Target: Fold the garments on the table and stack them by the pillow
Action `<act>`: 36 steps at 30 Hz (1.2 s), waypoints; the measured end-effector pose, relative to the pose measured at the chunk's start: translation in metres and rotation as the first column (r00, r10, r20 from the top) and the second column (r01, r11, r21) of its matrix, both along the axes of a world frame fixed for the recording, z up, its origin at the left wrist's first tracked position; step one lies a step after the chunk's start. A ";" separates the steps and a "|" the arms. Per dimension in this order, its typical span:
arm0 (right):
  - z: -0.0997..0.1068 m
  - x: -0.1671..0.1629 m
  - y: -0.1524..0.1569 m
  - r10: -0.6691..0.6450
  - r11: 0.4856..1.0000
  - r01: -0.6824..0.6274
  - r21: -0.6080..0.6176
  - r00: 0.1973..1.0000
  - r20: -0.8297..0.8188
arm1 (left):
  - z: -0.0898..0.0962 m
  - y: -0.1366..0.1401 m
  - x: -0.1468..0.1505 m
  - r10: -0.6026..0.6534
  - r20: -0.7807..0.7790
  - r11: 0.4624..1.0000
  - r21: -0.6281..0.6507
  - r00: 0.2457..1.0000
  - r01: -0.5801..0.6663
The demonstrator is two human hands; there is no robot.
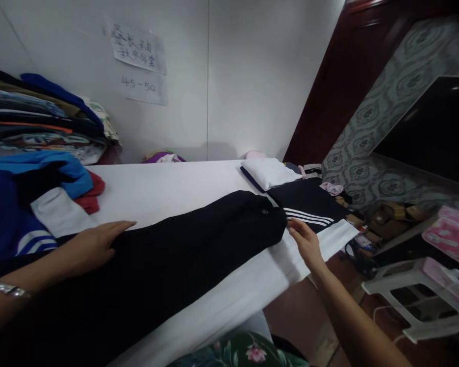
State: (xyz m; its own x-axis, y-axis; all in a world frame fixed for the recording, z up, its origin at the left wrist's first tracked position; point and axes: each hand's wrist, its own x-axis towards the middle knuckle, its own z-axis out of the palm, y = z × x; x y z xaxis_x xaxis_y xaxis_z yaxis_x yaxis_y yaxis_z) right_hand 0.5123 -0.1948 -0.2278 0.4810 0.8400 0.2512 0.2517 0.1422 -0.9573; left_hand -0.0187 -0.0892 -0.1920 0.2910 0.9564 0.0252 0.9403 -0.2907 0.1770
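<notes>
A long black garment (199,244) lies stretched out over the white table, with a small light mark near its right end. I cannot make out whether it is trousers or a top. My left hand (95,244) rests on its upper edge at the left, fingers stretched out. At the far right end my right hand (305,239) has thumb and fingers pinched on the garment's edge. Just beyond that end lies a dark garment with white stripes (308,216). A folded white garment (270,172) sits behind it on a dark one.
The white table (145,188) runs along a pale wall with handwritten paper signs (139,51). Loose blue, red and white clothes (61,173) heap at the left, below a stack of folded clothes (42,117). A white stool (421,295) and cardboard boxes (382,221) stand at the right.
</notes>
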 end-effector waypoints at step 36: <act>0.003 -0.087 0.162 0.650 0.729 -0.270 -0.630 0.560 0.513 | -0.050 -0.062 0.032 -0.067 -0.071 0.985 0.154 0.995 0.077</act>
